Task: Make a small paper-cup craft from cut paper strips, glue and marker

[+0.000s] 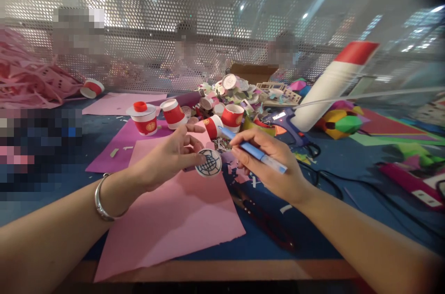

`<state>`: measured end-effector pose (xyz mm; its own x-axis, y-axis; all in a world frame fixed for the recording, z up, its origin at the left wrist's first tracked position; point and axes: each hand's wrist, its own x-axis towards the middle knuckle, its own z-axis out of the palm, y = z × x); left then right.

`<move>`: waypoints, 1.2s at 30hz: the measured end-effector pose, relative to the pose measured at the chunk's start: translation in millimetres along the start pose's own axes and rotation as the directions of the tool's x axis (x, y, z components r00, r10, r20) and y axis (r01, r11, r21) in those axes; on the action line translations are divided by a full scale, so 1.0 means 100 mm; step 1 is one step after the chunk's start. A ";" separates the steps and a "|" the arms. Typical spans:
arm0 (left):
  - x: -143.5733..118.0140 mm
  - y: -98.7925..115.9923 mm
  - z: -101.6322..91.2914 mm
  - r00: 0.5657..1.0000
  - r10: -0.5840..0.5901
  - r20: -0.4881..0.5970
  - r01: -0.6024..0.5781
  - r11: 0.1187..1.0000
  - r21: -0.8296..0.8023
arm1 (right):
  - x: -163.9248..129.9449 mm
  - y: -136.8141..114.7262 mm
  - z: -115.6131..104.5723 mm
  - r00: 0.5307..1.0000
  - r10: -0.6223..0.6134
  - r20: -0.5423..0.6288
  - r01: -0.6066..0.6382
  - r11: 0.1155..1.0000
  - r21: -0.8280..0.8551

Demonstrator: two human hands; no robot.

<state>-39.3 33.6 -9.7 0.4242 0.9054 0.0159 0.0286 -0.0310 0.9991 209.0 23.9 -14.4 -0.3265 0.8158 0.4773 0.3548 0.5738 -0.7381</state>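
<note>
My left hand [179,152] is closed on a small round white disc [208,162] with dark crossing lines drawn on it. The thumb rests on the disc's face; whether it is the base of a paper cup I cannot tell. A blue pen [264,157] lies slanted in my right hand [274,164], gripped between thumb and fingers, apart from the disc. Beneath my left hand spreads a pink paper sheet [174,220]. Just beyond the hands stand red and white paper cups [232,118]; one cup [212,127] is tipped over.
A lidded red cup [145,122] stands on purple paper [111,150]. Scissors [267,222] lie near the front edge. A paper-scrap pile [243,92], glue gun [288,124], white tube [333,85], black cable [368,185] and pink power strip [413,185] lie behind and to the right.
</note>
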 end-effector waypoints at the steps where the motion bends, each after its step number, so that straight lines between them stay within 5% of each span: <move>1: 0.00 -0.01 -0.01 1.000 0.000 -0.026 0.000 1.000 -0.003 | 0.01 0.00 0.00 1.000 -0.005 -0.004 0.005 1.000 -0.028; 9: 0.02 -0.02 -0.03 0.993 0.027 -0.112 -0.028 1.000 -0.013 | 0.03 0.00 -0.01 1.000 -0.003 0.006 0.003 0.993 -0.120; 12: 0.00 0.00 0.00 0.988 0.115 -0.107 -0.091 0.974 0.208 | 0.03 0.00 -0.01 1.000 -0.014 0.025 0.017 0.993 -0.115; 15: -0.04 0.01 0.04 0.973 0.226 -0.038 -0.172 0.830 0.531 | 0.03 0.00 -0.01 0.999 -0.016 0.034 0.020 0.992 -0.128; 18: -0.08 0.00 0.08 0.973 0.231 0.033 -0.193 0.721 0.665 | 0.04 0.01 0.00 0.999 -0.015 0.045 0.021 0.988 -0.152; 28: -0.10 0.03 0.17 0.995 0.094 0.041 -0.092 0.653 0.752 | 0.04 0.03 -0.01 0.989 -0.042 0.142 0.069 0.979 -0.190; 36: -0.05 0.09 -0.05 0.962 0.268 -0.060 -0.110 0.578 0.809 | 0.04 0.02 -0.05 0.988 -0.088 0.131 0.111 0.977 -0.183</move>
<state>-46.0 30.9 -0.6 0.3610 0.8879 0.2852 0.7019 -0.4600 0.5437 212.9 28.7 -12.2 -0.4679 0.7461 0.4737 0.4711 0.6641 -0.5806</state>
